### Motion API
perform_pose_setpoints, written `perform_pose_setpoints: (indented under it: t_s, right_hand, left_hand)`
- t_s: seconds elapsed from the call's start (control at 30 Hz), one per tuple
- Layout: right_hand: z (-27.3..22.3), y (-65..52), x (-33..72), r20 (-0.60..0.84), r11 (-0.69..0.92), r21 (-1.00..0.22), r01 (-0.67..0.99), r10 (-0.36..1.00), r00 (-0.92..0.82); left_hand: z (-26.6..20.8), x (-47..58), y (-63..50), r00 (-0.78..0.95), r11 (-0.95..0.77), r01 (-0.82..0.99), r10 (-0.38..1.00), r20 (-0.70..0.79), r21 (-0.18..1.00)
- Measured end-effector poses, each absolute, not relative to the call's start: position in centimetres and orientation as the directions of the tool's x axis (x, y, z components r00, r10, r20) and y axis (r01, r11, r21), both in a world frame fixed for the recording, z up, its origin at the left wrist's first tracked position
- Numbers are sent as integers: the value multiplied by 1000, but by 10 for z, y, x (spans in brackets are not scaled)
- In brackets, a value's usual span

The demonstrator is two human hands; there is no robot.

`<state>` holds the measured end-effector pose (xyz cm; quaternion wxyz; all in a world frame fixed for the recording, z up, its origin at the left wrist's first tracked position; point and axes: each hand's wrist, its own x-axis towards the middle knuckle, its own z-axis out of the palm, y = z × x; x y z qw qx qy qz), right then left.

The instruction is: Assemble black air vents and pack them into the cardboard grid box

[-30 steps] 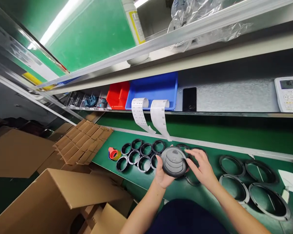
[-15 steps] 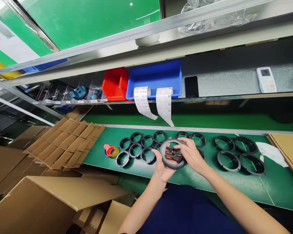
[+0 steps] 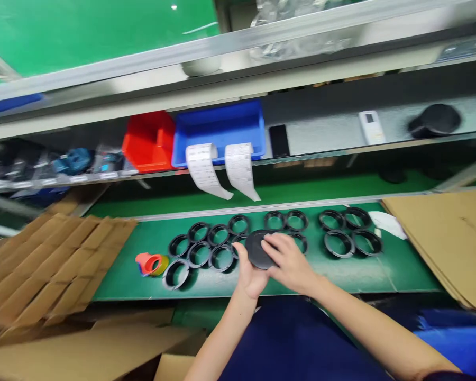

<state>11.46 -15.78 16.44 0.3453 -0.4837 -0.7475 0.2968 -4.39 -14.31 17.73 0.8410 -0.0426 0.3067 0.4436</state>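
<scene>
A round black duct damper (image 3: 257, 248) is held above the green bench, its face now looking like a solid dark disc. My left hand (image 3: 249, 275) grips it from below and the left, thumb along its edge. My right hand (image 3: 291, 262) is closed at its right side, fingers resting on the disc's face. Behind it on the bench stand several black rings (image 3: 222, 258) in a cluster to the left. More black rings (image 3: 296, 220) stand behind the right hand, partly hidden by it, and another group of rings (image 3: 339, 243) stands farther right.
Tape rolls (image 3: 153, 263) lie at the bench's left, beside cardboard dividers (image 3: 59, 259). Flat cardboard sheets (image 3: 448, 227) lie on the right. Above, a shelf carries a red bin (image 3: 148, 140), a blue tray (image 3: 222, 127) with hanging label strips, a phone (image 3: 278, 141) and a remote (image 3: 372, 127).
The damper's middle, showing open with a crossbar before, now looks covered by a dark disc. My right hand has moved onto its face. The view has swung to the right.
</scene>
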Motion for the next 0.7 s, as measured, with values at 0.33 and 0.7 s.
perform_pose_setpoints:
  t_s: [0.33, 0.7]
  right_hand:
    - [119, -167, 167, -212, 89, -840, 536, 855, -474]
    - [7, -165, 408, -192, -603, -189, 775, 797, 572]
  left_hand:
    - [148, 15, -153, 603, 886, -406, 444, -662, 225]
    - [122, 7, -145, 264, 858, -241, 508, -820, 454]
